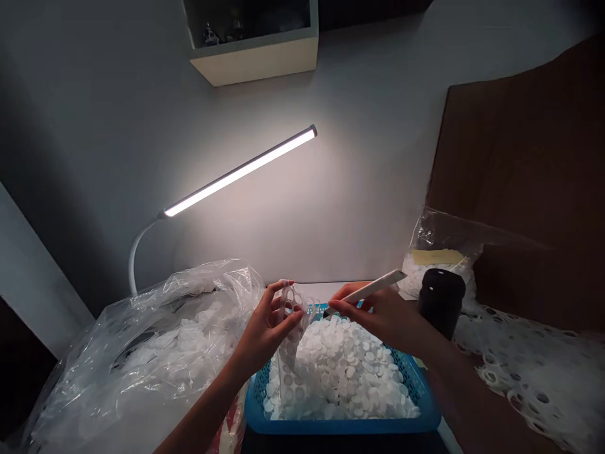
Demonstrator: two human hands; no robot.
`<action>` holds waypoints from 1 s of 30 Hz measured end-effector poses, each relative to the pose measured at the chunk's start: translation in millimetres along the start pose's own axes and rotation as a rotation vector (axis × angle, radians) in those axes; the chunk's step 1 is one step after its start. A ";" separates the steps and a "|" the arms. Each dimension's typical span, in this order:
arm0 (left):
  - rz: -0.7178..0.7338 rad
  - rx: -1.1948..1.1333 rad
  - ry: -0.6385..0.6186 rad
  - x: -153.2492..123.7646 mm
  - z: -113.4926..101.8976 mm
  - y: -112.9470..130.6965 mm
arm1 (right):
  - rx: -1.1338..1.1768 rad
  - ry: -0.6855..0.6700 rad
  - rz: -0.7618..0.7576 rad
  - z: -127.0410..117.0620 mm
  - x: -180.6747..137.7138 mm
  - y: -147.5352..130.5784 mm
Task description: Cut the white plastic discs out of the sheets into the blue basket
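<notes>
My left hand (269,331) pinches the top of a thin white sheet punched with round holes (289,381), which hangs down over the basket. In my right hand (385,315) is a slim white pen-like tool (373,287), its dark tip pointing down and left, close to the sheet's edge. I cannot make out whether the tip touches the sheet. Below both hands a blue plastic basket (343,427) holds a heap of small white discs (352,372).
A large clear plastic bag (155,353) of white material lies left. To the right stand a dark lidded bottle (442,299), a clear bag of white pieces (413,271) and a pile of hole-punched scraps (543,372). A lit lamp (241,172) hangs above, before the wall.
</notes>
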State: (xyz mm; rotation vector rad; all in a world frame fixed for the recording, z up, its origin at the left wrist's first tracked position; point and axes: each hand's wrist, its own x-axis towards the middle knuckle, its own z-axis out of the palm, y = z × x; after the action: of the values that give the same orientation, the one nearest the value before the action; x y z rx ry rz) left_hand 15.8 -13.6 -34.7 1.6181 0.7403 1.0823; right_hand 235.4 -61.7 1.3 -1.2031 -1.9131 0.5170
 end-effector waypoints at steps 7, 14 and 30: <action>-0.064 -0.060 0.006 5.5 0.5 -9.6 | 0.115 -0.118 0.086 2.3 -1.2 9.2; -0.092 -0.133 0.064 9.0 0.6 -6.8 | 0.519 -0.431 0.217 19.4 14.4 29.9; -0.127 -0.343 0.079 6.8 6.9 -9.4 | 0.960 -0.053 0.224 26.7 17.2 22.0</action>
State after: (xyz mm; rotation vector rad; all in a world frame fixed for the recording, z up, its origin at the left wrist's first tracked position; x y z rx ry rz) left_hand 25.3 -7.7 -42.3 1.2290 0.6586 1.1178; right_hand 222.4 -34.4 -22.8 -0.7416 -1.2675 1.3925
